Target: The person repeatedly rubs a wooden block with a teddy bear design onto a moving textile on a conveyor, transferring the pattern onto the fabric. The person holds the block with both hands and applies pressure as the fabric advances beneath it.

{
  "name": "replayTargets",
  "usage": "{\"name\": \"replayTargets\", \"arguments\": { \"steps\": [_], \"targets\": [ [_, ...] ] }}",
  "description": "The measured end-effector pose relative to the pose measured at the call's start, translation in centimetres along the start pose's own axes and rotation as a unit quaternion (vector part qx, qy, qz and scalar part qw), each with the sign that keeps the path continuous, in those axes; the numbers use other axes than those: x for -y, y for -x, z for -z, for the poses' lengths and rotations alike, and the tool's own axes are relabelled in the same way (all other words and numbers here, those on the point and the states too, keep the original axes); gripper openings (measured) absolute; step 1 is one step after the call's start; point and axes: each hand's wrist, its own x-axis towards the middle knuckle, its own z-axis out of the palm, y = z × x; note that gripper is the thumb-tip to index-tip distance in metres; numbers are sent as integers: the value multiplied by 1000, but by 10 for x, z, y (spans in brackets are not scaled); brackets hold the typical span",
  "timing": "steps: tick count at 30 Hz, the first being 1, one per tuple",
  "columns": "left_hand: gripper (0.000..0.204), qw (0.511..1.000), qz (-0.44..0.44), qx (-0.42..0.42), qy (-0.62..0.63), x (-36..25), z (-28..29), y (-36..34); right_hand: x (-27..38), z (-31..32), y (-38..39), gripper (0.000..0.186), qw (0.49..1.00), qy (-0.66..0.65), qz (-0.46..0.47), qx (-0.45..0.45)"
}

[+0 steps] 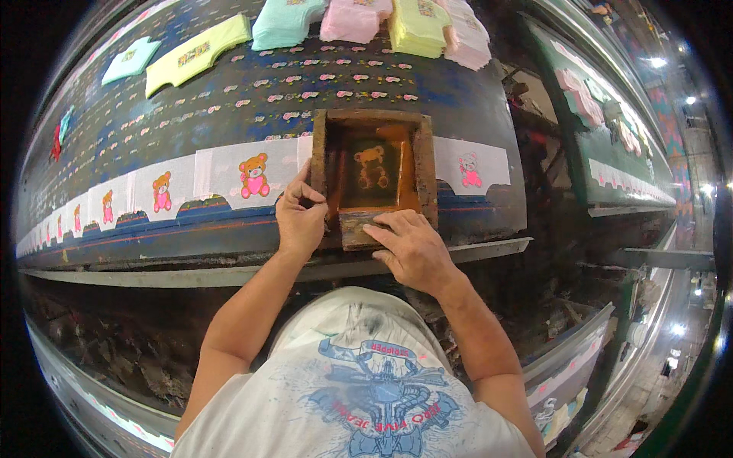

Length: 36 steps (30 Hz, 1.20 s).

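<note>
Pinching a wooden block [354, 231] between thumb and bent fingers of the right hand [416, 248], just below the centre of the frame. Touching, with the left hand [301, 220], the left side of a wooden screen [428, 164] set on the dark desk [477, 99]; cannot tell whether pinching it. Flanked at left by white cloth pieces [216, 174] with brown-and-pink bears, at right by a white-and-pink bear piece [495, 164]. Backed, along the upper edge, by pastel cloth stacks [418, 34].

A cloth-printing workshop: a stained printing frame [374, 116], bear-printed pieces [162, 192] at nine o'clock, cloth stacks [418, 29] at twelve.
</note>
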Motion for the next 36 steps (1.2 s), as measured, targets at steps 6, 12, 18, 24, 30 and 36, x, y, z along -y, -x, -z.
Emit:
{"name": "replayTargets", "arguments": {
  "steps": [6,12,18,24,30,36],
  "targets": [
    [24,996,-72,14,-57,-28,-9,0,-34,0,39,48,974,-30,-93,-205],
    [26,976,-180,23,-118,-43,-76,12,-90,15,98,41,895,-282,-221,-265],
    [29,967,-185,49,-167,-14,-171,23,-159,50,151,40,899,-260,-211,-284],
    [29,999,-26,20,13,14,-229,32,-211,79,187,39,916,-236,-183,-267],
    [31,997,20,9,68,16,-235,31,-229,90,193,37,931,-220,-158,-244],
    [32,996,39,-2,77,19,-240,32,-223,109,180,38,966,-116,-45,-229]
  ]
}}
